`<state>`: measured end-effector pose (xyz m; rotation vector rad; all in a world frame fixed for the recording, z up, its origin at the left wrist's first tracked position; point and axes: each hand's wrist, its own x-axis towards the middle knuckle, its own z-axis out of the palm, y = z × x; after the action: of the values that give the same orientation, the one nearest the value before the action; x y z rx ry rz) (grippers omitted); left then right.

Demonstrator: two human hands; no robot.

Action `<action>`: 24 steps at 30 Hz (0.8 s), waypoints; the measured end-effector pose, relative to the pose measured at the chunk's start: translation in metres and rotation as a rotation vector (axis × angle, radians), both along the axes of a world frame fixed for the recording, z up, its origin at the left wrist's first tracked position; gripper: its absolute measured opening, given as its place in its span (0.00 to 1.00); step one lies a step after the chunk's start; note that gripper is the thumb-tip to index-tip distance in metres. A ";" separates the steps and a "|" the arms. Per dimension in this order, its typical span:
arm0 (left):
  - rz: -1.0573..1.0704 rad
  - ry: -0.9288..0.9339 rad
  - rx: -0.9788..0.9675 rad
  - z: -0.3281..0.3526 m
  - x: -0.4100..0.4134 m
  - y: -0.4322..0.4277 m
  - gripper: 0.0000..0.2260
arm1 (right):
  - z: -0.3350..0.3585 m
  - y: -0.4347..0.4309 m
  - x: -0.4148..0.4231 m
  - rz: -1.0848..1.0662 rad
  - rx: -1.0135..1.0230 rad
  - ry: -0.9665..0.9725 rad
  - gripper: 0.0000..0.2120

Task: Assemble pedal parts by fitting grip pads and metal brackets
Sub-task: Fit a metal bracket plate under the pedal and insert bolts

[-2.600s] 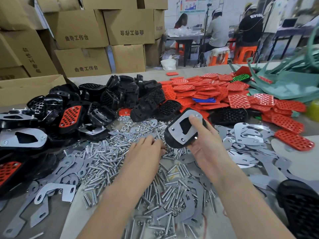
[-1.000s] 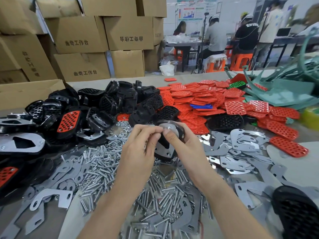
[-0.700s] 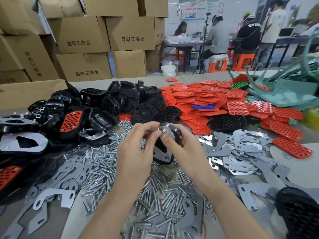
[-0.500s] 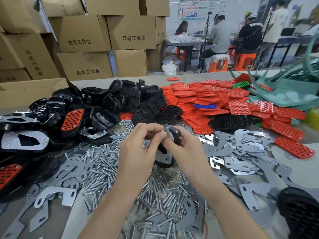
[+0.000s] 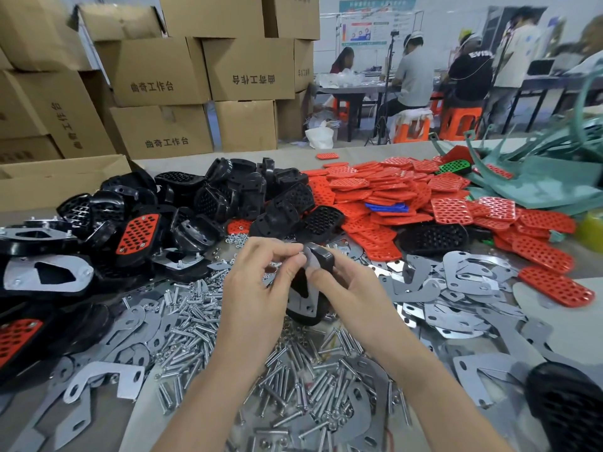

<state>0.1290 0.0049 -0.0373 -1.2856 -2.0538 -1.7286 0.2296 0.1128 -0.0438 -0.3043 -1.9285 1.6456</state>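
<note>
Above the screw pile (image 5: 195, 321), in the head view, the right grip (image 5: 346, 288) is grasping a black pedal body (image 5: 321, 260), holding it tilted clear of the surface (image 5: 391, 150) with its metal bracket (image 5: 301, 300) facing the person. The left grip (image 5: 257, 288) is pinching the metal bracket's top edge with thumb and forefinger. Behind the screw pile, black pedal shells (image 5: 228, 197) are lying heaped; behind and right of it, red pads (image 5: 375, 190); right of it, loose brackets (image 5: 456, 288).

Black pedal shells (image 5: 228, 194), red perforated grip pads (image 5: 375, 197), one blue pad (image 5: 388, 207), silver-grey brackets (image 5: 456, 288).
</note>
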 end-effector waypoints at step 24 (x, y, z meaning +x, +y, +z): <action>-0.019 0.019 -0.017 -0.003 0.001 0.003 0.06 | -0.005 -0.005 -0.002 0.091 -0.329 -0.035 0.09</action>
<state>0.1300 0.0075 -0.0402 -1.3260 -2.0564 -1.7040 0.2273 0.1081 -0.0491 -0.3803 -1.7129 2.0321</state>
